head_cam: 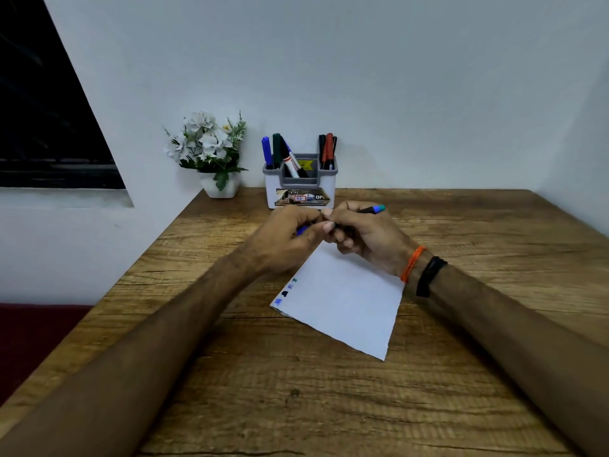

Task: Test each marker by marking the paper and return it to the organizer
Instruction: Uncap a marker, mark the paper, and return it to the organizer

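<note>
Two hands above paper (346, 301): right hand (365, 237) grips marker (370, 210); left hand (286, 235) pinches blue cap (301, 230).

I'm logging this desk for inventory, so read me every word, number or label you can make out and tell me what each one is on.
"42": in a red-edged box on the sticker on the organizer's front.
"OPE": white letters at that sticker's right end, cut off by the right hand.
Yellow tag inside the organizer: print too small to read.
White marker label: blurred, unreadable.
Paper: only colour test marks, no words.
</note>
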The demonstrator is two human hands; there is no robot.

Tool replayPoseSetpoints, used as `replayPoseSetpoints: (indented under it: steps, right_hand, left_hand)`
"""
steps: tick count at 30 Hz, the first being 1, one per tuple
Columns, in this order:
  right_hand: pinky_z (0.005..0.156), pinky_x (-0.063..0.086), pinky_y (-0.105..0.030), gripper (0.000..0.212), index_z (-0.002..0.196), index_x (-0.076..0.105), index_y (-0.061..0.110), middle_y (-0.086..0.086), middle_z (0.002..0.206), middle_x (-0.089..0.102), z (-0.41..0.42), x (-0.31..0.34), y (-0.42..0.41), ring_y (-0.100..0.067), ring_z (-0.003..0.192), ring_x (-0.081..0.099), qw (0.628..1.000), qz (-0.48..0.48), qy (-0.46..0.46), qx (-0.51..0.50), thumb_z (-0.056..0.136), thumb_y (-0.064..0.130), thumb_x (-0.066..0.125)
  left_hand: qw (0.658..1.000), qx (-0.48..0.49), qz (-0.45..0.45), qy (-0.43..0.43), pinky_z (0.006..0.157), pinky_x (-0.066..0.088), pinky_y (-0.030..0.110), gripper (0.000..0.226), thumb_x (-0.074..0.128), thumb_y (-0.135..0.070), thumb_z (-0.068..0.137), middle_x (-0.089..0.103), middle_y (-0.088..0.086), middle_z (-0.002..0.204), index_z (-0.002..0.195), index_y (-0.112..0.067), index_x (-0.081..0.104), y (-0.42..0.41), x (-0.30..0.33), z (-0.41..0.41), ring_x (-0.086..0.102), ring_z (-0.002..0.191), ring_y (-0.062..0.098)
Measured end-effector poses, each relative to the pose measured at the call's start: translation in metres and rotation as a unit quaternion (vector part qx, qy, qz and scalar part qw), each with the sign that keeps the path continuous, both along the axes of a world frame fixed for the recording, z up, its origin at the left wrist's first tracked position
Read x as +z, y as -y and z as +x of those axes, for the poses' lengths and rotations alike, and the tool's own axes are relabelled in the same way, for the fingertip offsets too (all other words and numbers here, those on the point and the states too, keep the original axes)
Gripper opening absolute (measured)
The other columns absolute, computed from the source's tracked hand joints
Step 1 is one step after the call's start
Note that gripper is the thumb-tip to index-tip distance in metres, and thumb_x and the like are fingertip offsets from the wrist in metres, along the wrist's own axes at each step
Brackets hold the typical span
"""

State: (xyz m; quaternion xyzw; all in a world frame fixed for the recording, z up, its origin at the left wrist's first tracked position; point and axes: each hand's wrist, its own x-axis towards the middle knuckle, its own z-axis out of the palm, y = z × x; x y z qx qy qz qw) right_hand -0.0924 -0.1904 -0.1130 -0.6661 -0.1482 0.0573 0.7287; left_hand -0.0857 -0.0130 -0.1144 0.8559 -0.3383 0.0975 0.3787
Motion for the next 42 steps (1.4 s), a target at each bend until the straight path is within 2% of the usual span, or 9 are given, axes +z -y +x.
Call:
replayPoseSetpoints:
  steps: [3,9,13,18,22,31,34,38,42]
  right_hand:
    - [0.042,0.034,-0.02,0.031,0.065,0.056,0.006,-0.003,0.05,0.053,0.0,0.002,-0.001,-0.01,0.04,0.041,1.0,0.022,0.004,0.01,0.095,0.007,0.059]
    - [0.042,0.036,-0.018,0.028,0.065,0.061,0.01,-0.004,0.054,0.056,0.001,0.003,0.004,-0.009,0.041,0.043,1.0,0.019,0.015,-0.014,0.092,0.009,0.063]
    - [0.047,0.04,-0.021,0.009,0.092,0.069,0.008,-0.005,0.058,0.06,-0.002,0.006,0.005,-0.012,0.045,0.048,0.996,-0.015,0.06,-0.062,0.092,0.01,0.06]
    - [0.05,0.044,-0.021,0.034,0.101,0.074,0.01,-0.013,0.077,0.073,-0.007,0.01,0.011,-0.016,0.055,0.063,0.999,-0.033,0.024,-0.028,0.081,0.025,0.051]
    - [0.049,0.047,-0.02,0.018,0.088,0.071,0.007,-0.009,0.072,0.069,-0.012,0.008,0.004,-0.014,0.056,0.062,0.996,-0.056,0.066,-0.007,0.082,0.024,0.074]
    - [0.047,0.054,-0.023,0.009,0.091,0.071,-0.003,-0.013,0.07,0.07,-0.024,-0.009,-0.012,-0.019,0.057,0.07,0.99,-0.109,0.02,0.081,0.09,-0.001,0.063]
    - [0.049,0.055,-0.023,0.008,0.091,0.071,-0.004,-0.013,0.07,0.07,-0.026,-0.012,-0.014,-0.019,0.058,0.07,0.987,-0.14,0.036,0.066,0.089,-0.003,0.063]
    - [0.046,0.052,-0.023,0.009,0.089,0.071,-0.006,-0.013,0.067,0.07,-0.027,-0.017,-0.015,-0.02,0.055,0.069,0.984,-0.167,0.063,0.029,0.089,-0.004,0.062]
    - [0.044,0.049,-0.024,0.008,0.087,0.071,-0.003,-0.012,0.066,0.071,-0.026,-0.019,-0.016,-0.018,0.052,0.067,0.98,-0.184,0.069,0.005,0.089,0.001,0.065]
  left_hand:
    - [1.0,-0.019,-0.014,-0.004,0.065,0.048,0.024,0.021,0.053,-0.024,0.097,0.068,-0.02,0.075,0.084,-0.032,0.067,0.003,0.005,-0.003,0.063,0.072,0.003]
    - [0.998,-0.044,-0.034,-0.035,0.087,0.055,0.047,0.036,0.057,-0.044,0.091,0.074,-0.001,0.096,0.1,-0.014,0.073,0.0,0.005,0.005,0.07,0.094,0.017]
    - [0.998,0.005,-0.013,-0.054,0.074,0.049,0.028,0.035,0.06,-0.06,0.079,0.069,-0.013,0.088,0.094,-0.03,0.07,-0.008,0.007,0.007,0.062,0.079,-0.002]
    - [0.984,0.1,0.102,-0.104,0.072,0.04,0.025,0.029,0.073,-0.052,0.076,0.054,-0.02,0.083,0.095,-0.032,0.065,-0.024,0.003,0.011,0.051,0.077,-0.002]
    - [0.98,0.125,0.113,-0.107,0.08,0.045,0.029,0.038,0.074,-0.061,0.069,0.063,-0.01,0.099,0.097,-0.035,0.07,-0.027,-0.002,0.013,0.055,0.089,0.005]
    - [0.978,0.098,0.161,-0.093,0.094,0.044,0.028,0.026,0.077,-0.038,0.075,0.064,-0.011,0.112,0.1,-0.037,0.067,-0.027,-0.004,0.02,0.056,0.108,0.008]
    - [0.979,0.094,0.156,-0.088,0.09,0.046,0.025,0.029,0.077,-0.035,0.075,0.066,-0.01,0.11,0.102,-0.034,0.068,-0.027,-0.004,0.019,0.058,0.099,0.004]
    - [0.979,0.091,0.155,-0.094,0.061,0.034,0.013,0.032,0.078,-0.033,0.075,0.05,-0.023,0.081,0.105,-0.03,0.068,-0.026,-0.001,0.016,0.048,0.068,-0.007]
    - [0.977,0.08,0.154,-0.122,0.06,0.035,0.014,0.034,0.08,-0.03,0.074,0.048,-0.023,0.074,0.106,-0.03,0.068,-0.027,0.001,0.015,0.05,0.058,-0.005]
